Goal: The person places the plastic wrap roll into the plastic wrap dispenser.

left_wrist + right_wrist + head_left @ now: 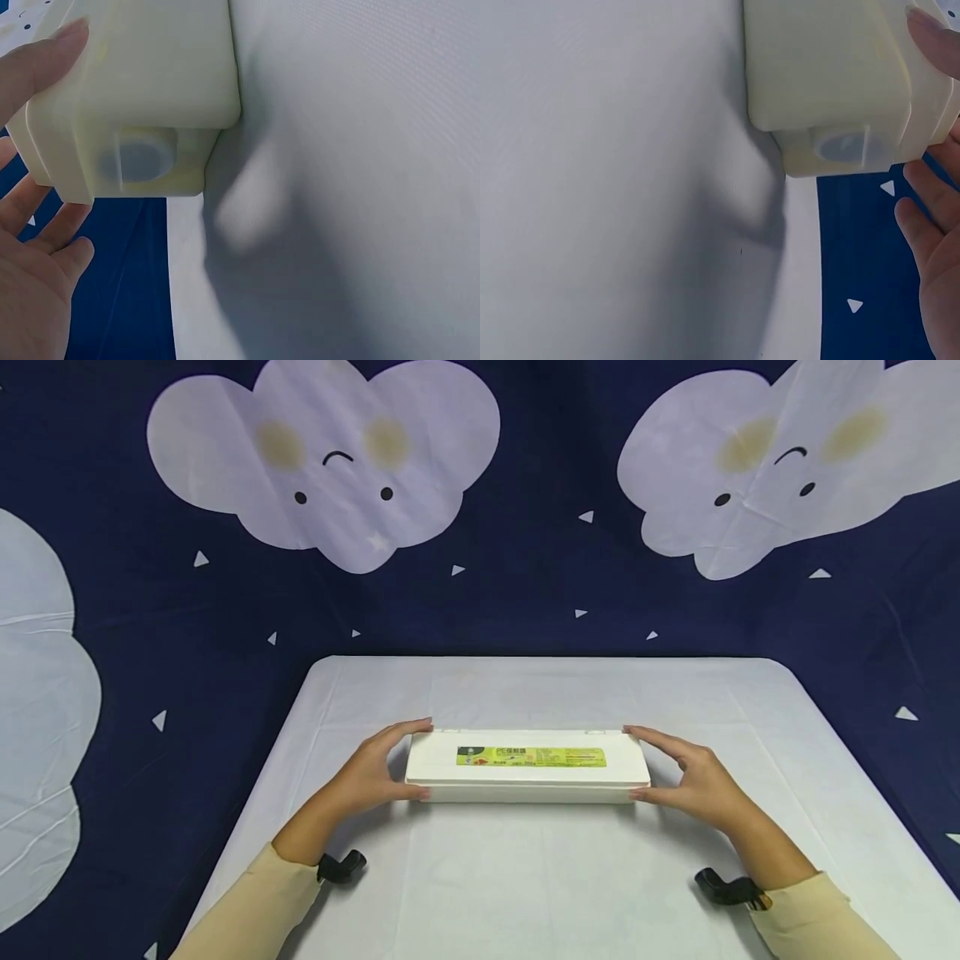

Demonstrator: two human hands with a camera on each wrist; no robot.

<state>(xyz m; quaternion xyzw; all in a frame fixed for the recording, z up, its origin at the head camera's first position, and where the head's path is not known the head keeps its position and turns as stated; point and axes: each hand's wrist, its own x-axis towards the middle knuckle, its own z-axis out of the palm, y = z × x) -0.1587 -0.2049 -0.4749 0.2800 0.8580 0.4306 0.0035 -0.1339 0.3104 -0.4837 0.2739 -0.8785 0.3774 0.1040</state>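
A long white cling film box (525, 793) with a yellow-green label (531, 757) on its lid lies crosswise on the white-covered table. My left hand (378, 768) grips its left end, thumb on the near side and fingers at the far edge. At the opposite end my right hand (693, 777) holds it in the same way. Both wrist views show an end of the box (161, 67) with a round, bluish inset in it. The thumb (52, 60) presses the front there, and other fingers touch the lid side. What is inside is hidden.
White cloth covers the table (480, 877), which has rounded far corners. Behind it hangs a dark blue cloth (525, 610) printed with clouds and small white triangles. A black wrist mount (341, 867) sits at the left cuff, another black mount (726, 887) at the right.
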